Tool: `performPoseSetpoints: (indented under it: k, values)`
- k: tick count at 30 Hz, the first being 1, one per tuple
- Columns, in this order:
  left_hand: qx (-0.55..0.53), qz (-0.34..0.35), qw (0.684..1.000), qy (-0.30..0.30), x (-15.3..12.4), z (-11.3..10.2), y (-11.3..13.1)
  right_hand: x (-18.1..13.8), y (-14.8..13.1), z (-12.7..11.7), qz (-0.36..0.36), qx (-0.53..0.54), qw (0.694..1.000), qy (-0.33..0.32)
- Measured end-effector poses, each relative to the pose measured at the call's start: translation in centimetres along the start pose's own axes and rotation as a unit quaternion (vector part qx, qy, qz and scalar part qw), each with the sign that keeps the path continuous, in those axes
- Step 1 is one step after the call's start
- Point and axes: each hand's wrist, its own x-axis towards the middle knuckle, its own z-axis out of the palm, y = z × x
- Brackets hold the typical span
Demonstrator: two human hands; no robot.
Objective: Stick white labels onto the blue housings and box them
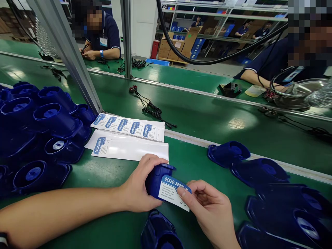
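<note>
My left hand (141,185) is wrapped round a dark blue plastic housing (155,180) above the green bench (109,214). Between the thumb and fingers of my right hand (211,207) is a white and blue label (172,193), printed "DC52Q-5000L/H". Its left part lies over the housing's side; the right end stands off the surface. Just below, another blue housing (162,231) rests on the bench. Beyond my hands lie a sheet (137,150) with one label at its left end and a sheet of several labels (129,126).
Blue housings (54,114) are heaped at the left, and several more (259,173) lie at the right. Coiled black cables (151,109) rest beyond a metal rail. A slanted metal post (70,55) rises at left. Co-workers (110,34) sit across the bench.
</note>
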Motion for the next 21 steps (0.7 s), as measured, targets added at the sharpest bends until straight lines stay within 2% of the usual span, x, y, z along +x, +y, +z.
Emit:
performPoseSetpoints:
  k: [17, 19, 21]
  values:
    - [0.001, 0.001, 1.0, -0.003, 0.0, -0.01, 0.06, 0.05, 0.16, 0.11, -0.001, -0.019, 1.0, 0.0]
    - [0.001, 0.001, 1.0, -0.001, 0.01, 0.06, 0.06, 0.13, 0.01, 0.1, -0.024, -0.053, 0.998, -0.002]
    - [-0.002, 0.004, 1.0, 0.005, 0.06, 0.09, 0.08, 0.3, -0.39, -0.14, -0.098, -0.134, 0.986, 0.01]
